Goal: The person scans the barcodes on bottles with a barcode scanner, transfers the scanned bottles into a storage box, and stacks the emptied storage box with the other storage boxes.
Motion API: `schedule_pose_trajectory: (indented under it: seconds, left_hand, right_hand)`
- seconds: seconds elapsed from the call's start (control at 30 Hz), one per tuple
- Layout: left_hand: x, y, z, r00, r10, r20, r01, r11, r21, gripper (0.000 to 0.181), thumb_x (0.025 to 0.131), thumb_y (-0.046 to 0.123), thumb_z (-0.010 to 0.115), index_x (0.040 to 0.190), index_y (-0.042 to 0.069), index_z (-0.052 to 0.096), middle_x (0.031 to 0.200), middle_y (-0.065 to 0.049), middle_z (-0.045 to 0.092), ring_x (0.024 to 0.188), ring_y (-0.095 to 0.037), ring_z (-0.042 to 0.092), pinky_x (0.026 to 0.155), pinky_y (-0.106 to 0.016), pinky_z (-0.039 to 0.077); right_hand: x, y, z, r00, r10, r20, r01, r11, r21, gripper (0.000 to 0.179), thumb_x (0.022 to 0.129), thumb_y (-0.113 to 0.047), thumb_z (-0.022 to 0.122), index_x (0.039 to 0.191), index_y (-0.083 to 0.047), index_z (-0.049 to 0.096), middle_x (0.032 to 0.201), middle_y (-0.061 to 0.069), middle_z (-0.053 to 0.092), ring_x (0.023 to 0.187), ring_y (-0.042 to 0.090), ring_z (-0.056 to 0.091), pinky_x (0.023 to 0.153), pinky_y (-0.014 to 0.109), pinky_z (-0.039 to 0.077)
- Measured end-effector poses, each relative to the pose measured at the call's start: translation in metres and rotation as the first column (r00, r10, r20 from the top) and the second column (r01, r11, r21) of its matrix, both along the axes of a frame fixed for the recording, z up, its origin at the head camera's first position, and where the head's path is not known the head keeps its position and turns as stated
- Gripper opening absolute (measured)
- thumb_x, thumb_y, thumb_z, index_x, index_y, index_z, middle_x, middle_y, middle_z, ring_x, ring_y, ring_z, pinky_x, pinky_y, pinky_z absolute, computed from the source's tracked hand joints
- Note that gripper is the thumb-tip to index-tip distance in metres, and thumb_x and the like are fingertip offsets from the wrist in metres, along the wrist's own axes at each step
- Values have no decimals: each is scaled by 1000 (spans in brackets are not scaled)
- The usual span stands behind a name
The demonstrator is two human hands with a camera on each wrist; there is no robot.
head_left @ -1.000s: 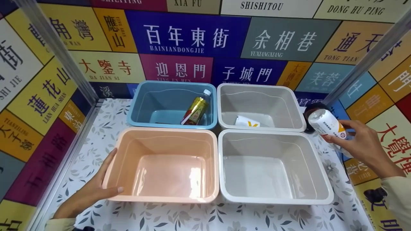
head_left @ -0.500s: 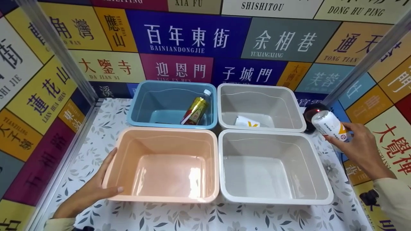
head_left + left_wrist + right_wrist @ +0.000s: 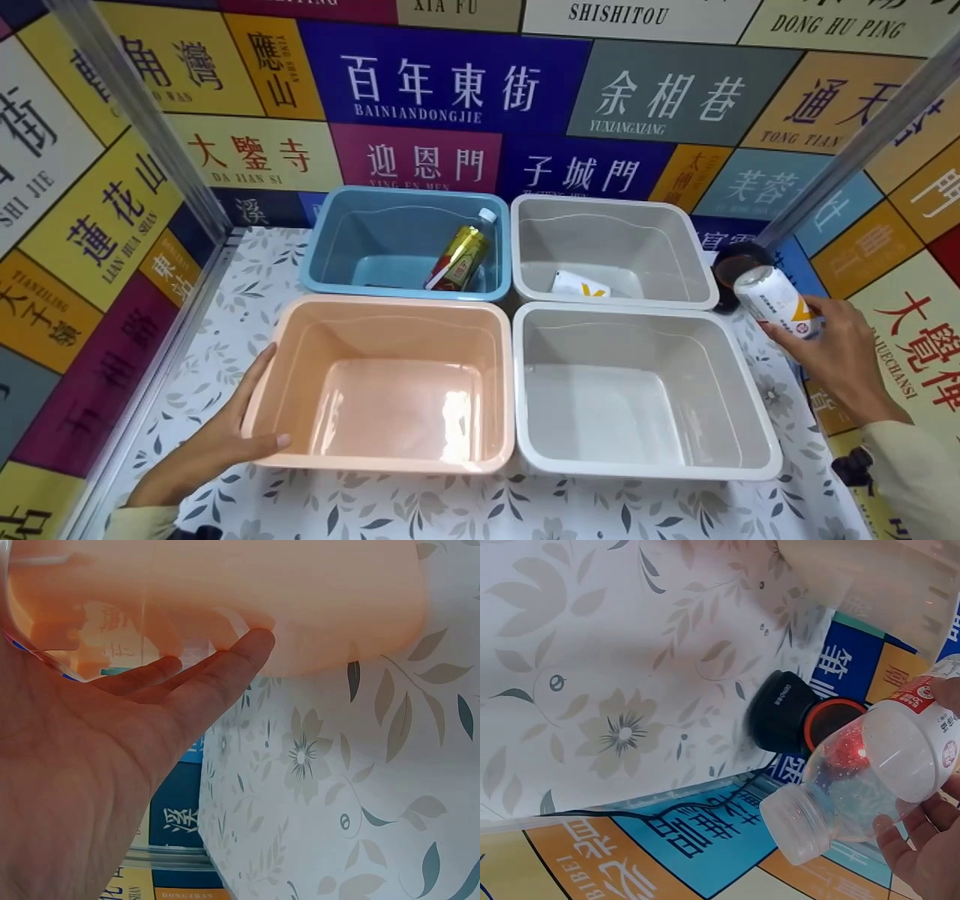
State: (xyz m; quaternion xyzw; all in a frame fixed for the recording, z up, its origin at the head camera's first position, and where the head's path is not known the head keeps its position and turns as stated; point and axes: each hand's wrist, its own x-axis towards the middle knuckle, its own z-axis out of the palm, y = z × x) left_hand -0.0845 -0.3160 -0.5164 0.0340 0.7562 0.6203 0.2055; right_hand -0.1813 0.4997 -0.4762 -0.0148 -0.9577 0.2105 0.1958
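My right hand (image 3: 844, 352) grips a clear plastic bottle (image 3: 772, 300) with a white, red and yellow label. In the right wrist view the bottle's white cap (image 3: 795, 823) points away from the fingers. Close beside the bottle stands a black scanner-like device (image 3: 784, 712) with an orange-red ring, and a red glow shows on the clear plastic. My left hand (image 3: 217, 442) rests at the left side of the peach bin (image 3: 379, 461). Its straight fingers (image 3: 217, 682) touch the outer wall, and the thumb lies at the front left corner of the rim.
Behind the peach bin stands a blue bin (image 3: 405, 292) holding a yellow-and-red labelled bottle (image 3: 459, 255). A grey bin (image 3: 615, 201) at back right contains a white item (image 3: 581, 284). Another grey bin (image 3: 649, 472) stands at front right. Printed walls surround the floral tabletop (image 3: 420, 510).
My right hand and the bottle have shifted slightly right and down beside the black device. The left hand stays on the peach bin.
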Motion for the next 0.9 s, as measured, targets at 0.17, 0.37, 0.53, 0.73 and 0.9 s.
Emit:
schedule_pose_trajectory:
  seconds: [0.17,0.37,0.53,0.73,0.9]
  left_hand:
    - [0,-1,-1,1000,-4,-12,4,1000,1,107,90,12,71,156,57,0,168,1,0,129,-40,43,98,-44,43]
    - [-1,-2,0,1000,0,8,0,1000,-12,104,91,16,71,155,59,0,168,2,-1,132,-38,42,102,-48,40]
    - [-2,-2,0,1000,4,9,-4,1000,-8,106,90,15,71,155,59,0,168,-2,1,128,-41,44,97,-44,45]
    - [-3,-2,0,1000,1,10,-1,1000,-27,104,91,18,70,155,60,-1,169,3,-1,135,-37,39,109,-63,31]
    - [-2,-1,0,1000,7,27,-6,1000,-25,104,91,19,71,154,60,-1,169,1,1,132,-37,43,107,-59,36]
  right_hand:
    - [-3,0,-8,1000,-30,-2,30,1000,-3,74,84,-33,83,138,7,52,121,29,53,101,44,47,70,19,36]
    - [-7,0,-19,999,-51,-2,51,998,-31,75,87,-37,80,142,4,50,125,30,52,104,46,45,76,52,47]
    - [-10,0,-22,998,-57,-16,56,997,-46,75,87,-38,79,143,3,50,127,29,52,105,46,46,81,61,46]
    - [-13,0,-25,996,-79,-39,78,996,-39,73,87,-37,79,140,5,52,124,29,54,105,45,46,77,50,44]
    - [-15,1,-30,994,-109,-20,108,993,-44,74,87,-35,80,140,7,51,123,30,52,108,44,43,76,43,40]
